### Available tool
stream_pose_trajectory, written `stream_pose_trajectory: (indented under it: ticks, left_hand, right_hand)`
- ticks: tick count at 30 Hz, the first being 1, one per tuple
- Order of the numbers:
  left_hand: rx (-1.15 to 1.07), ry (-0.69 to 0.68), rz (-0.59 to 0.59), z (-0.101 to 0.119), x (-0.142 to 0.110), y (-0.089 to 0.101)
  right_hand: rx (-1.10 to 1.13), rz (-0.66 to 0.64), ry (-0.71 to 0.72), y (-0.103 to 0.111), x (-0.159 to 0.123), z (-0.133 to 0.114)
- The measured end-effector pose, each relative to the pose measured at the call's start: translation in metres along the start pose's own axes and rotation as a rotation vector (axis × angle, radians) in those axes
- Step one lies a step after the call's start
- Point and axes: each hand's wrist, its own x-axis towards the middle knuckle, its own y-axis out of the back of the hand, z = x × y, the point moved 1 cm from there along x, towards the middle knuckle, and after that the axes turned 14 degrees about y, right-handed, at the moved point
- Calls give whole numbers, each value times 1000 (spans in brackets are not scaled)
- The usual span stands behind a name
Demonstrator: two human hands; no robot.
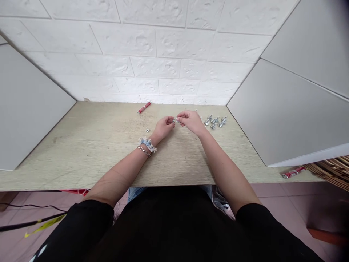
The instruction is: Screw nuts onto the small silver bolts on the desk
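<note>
Above the middle of the table my left hand (164,126) pinches a small silver bolt (173,120) between thumb and fingers. Facing it, my right hand (189,120) has its fingertips closed on a small, pale, round piece that looks like a washer (177,119). The two pieces are very close; whether they touch I cannot tell. A single nut (147,130) lies on the wood to the left of my left hand. Right of my right hand sits a group of several silver bolts (213,121) fitted with washers or nuts. Some small parts are partly hidden behind that hand.
A red tube (144,107) lies near the white brick wall (169,69). Grey panels (32,109) bound the table (89,153) on both sides. At the right front edge another red cylinder (293,172) lies beside a woven wooden item (329,169).
</note>
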Motion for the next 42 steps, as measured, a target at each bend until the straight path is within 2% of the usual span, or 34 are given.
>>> stream_pose_trajectory:
  ticks: [5, 8, 15, 21, 25, 34, 42]
  left_hand:
    - [-100, -19, -105, -2, 1, -6]
    - [-121, -38, -129, -4, 2, -7]
    - [-68, -76, -97, -2, 1, -6]
    - [38, -71, -37, 4, -5, -4]
    - [16, -80, -60, 5, -6, -5]
    - [-31, -101, -68, 5, -6, -7]
    - [-19, -124, -55, 6, -12, -5]
  right_hand:
    - [14, 32, -63, -8, -1, 3]
    - [77, 60, -130, -11, -1, 2]
    - [363, 101, -190, -12, 1, 9]
    - [332, 103, -195, -14, 1, 12]
    - [304, 94, -198, -15, 1, 10]
    - [459, 53, -237, -15, 1, 16]
    - [481, 63, -260, -15, -1, 13]
